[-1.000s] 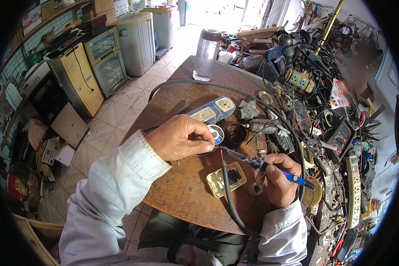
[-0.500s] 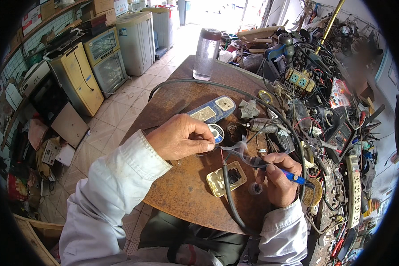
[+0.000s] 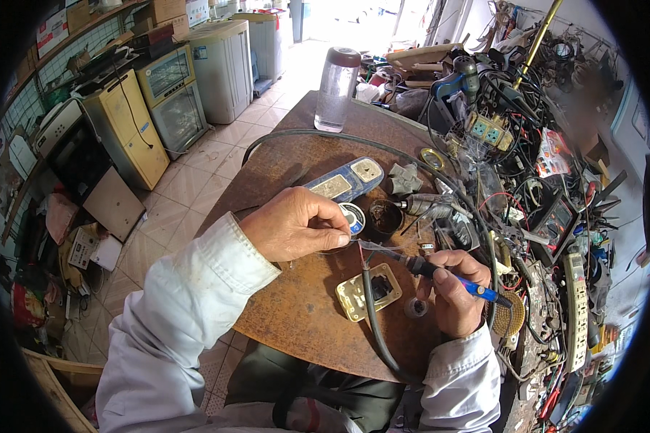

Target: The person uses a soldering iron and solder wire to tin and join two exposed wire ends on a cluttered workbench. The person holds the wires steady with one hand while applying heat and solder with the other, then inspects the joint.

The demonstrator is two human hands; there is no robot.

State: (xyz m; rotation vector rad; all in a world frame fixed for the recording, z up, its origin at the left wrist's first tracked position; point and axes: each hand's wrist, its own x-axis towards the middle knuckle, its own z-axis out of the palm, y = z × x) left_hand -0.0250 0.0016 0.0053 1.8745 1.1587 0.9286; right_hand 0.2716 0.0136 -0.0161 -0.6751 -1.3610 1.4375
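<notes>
In the head view, over a brown table [image 3: 282, 317]: in the pinched left hand [image 3: 296, 224], a thin wire [image 3: 331, 250]. In the right hand [image 3: 456, 292], gripped like a pencil, a blue soldering iron [image 3: 485, 291], with its tip by the split end of a black cable [image 3: 376, 317]. At front left, bare wood up to the edge. More bare wood near the clear bottle [image 3: 336, 94]. On the right, little room, beside a big messy heap [image 3: 516, 108].
</notes>
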